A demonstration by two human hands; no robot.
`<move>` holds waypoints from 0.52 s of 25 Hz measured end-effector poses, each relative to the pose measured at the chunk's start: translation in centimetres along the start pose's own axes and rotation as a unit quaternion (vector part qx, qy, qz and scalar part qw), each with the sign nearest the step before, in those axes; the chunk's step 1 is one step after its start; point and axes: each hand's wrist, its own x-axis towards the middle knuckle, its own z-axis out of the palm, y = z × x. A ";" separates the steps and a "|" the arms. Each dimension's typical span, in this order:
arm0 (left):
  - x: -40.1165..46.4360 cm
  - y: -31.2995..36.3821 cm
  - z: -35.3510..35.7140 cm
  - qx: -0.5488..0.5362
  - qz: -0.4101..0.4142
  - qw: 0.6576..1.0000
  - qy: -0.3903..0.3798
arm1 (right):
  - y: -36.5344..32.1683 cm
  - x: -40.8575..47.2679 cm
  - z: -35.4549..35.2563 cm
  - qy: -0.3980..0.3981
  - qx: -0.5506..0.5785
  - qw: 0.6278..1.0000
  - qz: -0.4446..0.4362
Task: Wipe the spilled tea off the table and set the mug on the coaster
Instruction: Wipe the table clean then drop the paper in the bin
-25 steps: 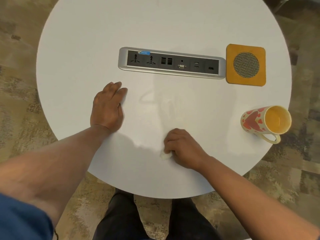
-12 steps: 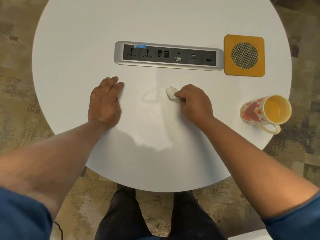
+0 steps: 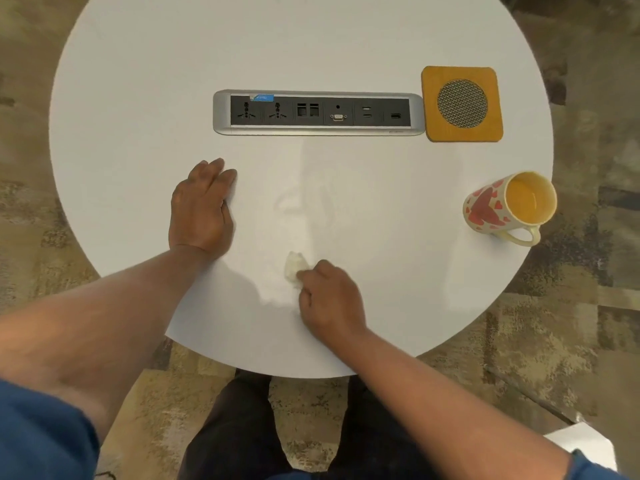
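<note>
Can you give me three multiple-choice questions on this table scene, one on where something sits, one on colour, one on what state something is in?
1. Where is the coaster?
A. Under the mug
B. At the right end of the socket strip
C. By the left hand

2. What colour are the hearts on the mug?
A. Red
B. Blue
C. Green

3. What is the right hand doing?
A. Lifting the mug
B. Lying flat and empty
C. Gripping a crumpled tissue on the table

Answers: 1 B, it lies beside the strip's end. 2 A, red hearts cover its side. 3 C, fingers pinch the tissue; the left hand lies flat.
</note>
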 end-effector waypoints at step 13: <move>0.2 3.9 -1.1 0.152 0.029 0.988 -0.018 | 5.2 -1.5 -6.0 0.047 0.582 0.773 0.248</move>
